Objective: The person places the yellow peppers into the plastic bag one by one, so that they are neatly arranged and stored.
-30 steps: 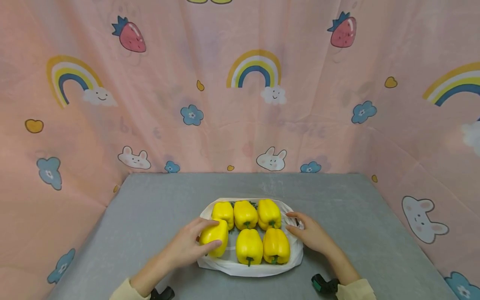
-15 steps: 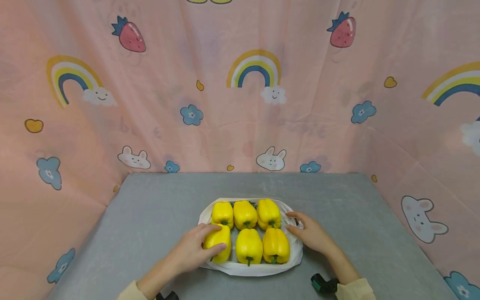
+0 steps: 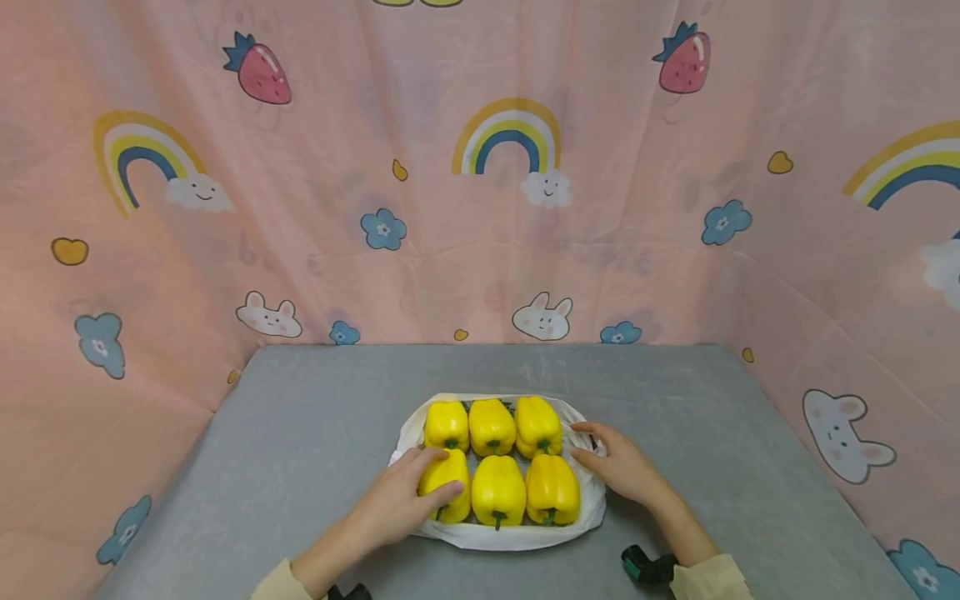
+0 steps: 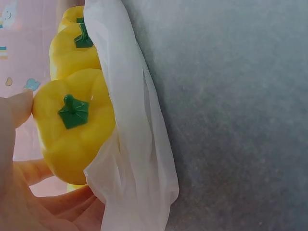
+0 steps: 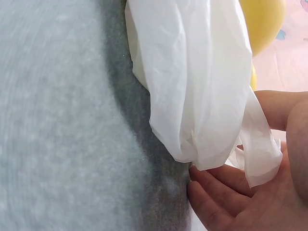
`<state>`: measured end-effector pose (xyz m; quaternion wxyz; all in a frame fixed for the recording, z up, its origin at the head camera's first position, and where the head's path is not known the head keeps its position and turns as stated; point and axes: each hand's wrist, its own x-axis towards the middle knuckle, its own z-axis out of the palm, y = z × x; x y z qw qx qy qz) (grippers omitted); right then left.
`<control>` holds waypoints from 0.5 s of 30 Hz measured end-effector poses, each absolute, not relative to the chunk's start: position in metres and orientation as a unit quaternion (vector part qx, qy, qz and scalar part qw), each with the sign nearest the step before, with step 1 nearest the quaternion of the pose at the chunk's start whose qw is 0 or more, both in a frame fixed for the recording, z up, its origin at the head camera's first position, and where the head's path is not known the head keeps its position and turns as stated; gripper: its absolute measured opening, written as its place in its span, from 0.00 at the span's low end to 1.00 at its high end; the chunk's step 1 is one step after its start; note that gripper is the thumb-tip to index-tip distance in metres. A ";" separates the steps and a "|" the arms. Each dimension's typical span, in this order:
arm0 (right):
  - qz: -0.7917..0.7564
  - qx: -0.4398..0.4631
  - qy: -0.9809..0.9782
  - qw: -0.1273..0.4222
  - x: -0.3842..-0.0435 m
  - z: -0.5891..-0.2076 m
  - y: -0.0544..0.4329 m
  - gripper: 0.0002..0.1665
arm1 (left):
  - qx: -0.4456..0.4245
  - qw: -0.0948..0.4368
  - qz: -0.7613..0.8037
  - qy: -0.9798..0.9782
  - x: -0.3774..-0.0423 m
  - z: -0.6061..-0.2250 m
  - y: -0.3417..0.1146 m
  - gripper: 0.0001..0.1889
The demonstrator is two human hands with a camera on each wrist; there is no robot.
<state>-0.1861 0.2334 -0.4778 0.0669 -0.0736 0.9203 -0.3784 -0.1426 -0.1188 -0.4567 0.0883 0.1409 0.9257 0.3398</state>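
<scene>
In the head view a white plastic bag lies spread on the table with several yellow bell peppers in two rows inside it. My left hand holds the front-left bell pepper, thumb at its near side and fingers behind it. The left wrist view shows this pepper's green stem facing out beside the bag's wall. At the bag's right end, my right hand grips the rim. Its thumb reaches over the edge, and the other fingers lie under the hanging plastic in the right wrist view.
Beside the held pepper are the front-middle pepper and the front-right pepper. Three more, including the back-middle pepper, sit behind. The grey table meets a pink patterned curtain at the back and sides.
My left hand has moved right and slightly toward me with the front-left bell pepper, bringing it into line beside the front-middle one. My right hand has stayed at the bag's edge.
</scene>
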 end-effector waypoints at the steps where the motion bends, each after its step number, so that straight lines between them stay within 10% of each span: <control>1: -0.377 -0.075 0.921 0.067 -0.186 -0.478 0.233 0.31 | 0.141 0.088 0.339 0.926 -0.142 -0.457 -0.119 0.36; 15: -0.398 -0.085 0.911 0.058 -0.181 -0.474 0.239 0.31 | 0.186 0.019 0.349 0.918 -0.136 -0.441 -0.123 0.27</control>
